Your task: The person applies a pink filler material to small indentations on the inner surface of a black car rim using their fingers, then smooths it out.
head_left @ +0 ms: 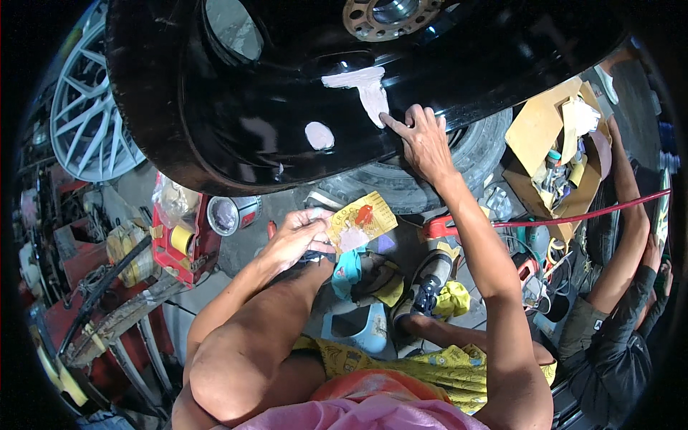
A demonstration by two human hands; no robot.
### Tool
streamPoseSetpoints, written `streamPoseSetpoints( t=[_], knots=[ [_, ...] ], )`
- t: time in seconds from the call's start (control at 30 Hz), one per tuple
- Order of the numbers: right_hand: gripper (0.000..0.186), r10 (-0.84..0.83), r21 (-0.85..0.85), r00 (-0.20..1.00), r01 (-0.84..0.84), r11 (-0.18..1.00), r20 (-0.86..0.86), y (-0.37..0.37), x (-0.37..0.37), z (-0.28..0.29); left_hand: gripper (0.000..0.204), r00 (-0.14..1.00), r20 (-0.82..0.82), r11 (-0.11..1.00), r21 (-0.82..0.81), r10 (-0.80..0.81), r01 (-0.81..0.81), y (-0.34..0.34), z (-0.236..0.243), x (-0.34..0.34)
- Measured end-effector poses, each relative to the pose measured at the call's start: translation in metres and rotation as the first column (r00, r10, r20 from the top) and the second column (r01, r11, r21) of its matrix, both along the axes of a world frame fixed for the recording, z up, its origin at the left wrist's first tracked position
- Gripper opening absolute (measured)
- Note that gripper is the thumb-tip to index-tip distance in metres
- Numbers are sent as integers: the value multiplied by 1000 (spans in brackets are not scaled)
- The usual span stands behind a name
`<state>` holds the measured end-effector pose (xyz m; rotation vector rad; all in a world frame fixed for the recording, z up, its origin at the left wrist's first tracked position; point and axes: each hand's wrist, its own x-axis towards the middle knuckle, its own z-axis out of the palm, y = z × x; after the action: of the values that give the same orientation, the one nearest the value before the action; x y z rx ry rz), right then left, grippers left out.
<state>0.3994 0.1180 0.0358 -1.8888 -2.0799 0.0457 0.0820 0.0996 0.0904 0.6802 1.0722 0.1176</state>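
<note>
A glossy black curved car panel (459, 93) spans the upper middle. On it lies a smeared, roughly T-shaped patch of pale pink filler paste (373, 93), with a smaller round patch (319, 135) to its lower left. My right hand (426, 143) reaches up to the panel. Its index finger points out at the lower end of the larger patch, the other fingers partly bent, and it holds nothing. Below the panel my left hand (299, 233) pinches a yellow printed card (376, 223) by its left edge. Pale pink paste and a reddish-orange mark show on the card.
A tire (484, 147) lies under the panel. An open cardboard box (534, 125) of supplies stands right, crossed below by a red hose (588, 214). At left are a can (226, 214), a red tray (172, 265) and a silver wheel (86, 107). Another person (609, 344) sits at right.
</note>
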Motion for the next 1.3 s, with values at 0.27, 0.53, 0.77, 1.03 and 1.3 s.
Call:
streamPoseSetpoints(
  t=[0.27,0.53,0.77,1.03,1.3],
  knots=[
    [53,-35,2,998,34,999,50,41,10,-11,23,1000,0,1000,3,1,-1,-1,2,6],
    [50,-17,35,1000,16,999,14,19,4,-11,22,1000,4,1000,-7,16,-15,-1,0,3],
    [51,-9,-21,982,5,1000,-189,-31,11,31,21,997,74,999,33,7,-9,2,3,14],
    [56,-404,-444,378,-19,896,-833,-114,3,129,32,959,271,976,219,-81,21,15,66,44],
    [54,-420,-479,591,65,875,-689,-214,-35,175,26,978,-72,704,705,194,-87,-30,79,-116]
  ],
)
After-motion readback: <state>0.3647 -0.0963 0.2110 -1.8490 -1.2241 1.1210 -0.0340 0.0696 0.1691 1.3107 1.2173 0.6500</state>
